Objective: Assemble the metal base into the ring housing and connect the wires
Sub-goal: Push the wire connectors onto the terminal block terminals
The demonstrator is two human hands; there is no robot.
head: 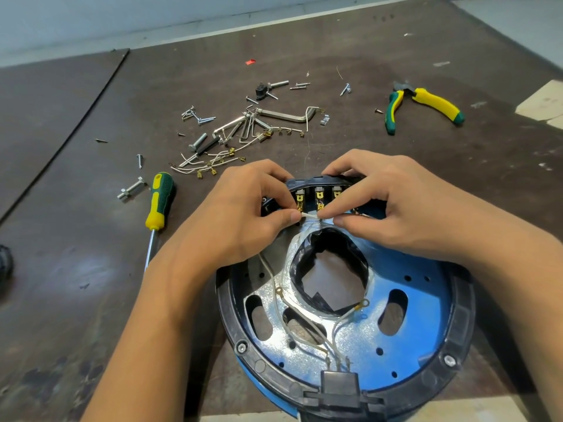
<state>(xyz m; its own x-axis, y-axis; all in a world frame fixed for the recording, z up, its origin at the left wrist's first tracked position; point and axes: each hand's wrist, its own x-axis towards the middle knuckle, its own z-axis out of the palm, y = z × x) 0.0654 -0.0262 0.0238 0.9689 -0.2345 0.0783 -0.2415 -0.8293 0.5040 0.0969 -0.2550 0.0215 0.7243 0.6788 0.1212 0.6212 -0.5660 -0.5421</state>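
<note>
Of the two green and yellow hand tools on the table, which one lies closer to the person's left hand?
The screwdriver: it lies just beside the left hand, while the pliers rest far off, beyond the right hand.

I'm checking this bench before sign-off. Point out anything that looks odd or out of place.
Two ring-terminal wire ends lie loose on the metal base, joined to nothing. Screws and spare wires are scattered across the table. Both hands, left hand and right hand, pinch a white wire at the terminals.

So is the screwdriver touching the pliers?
Apart. The head view shows the screwdriver lying far left and the pliers far right, bare table between them.
</note>
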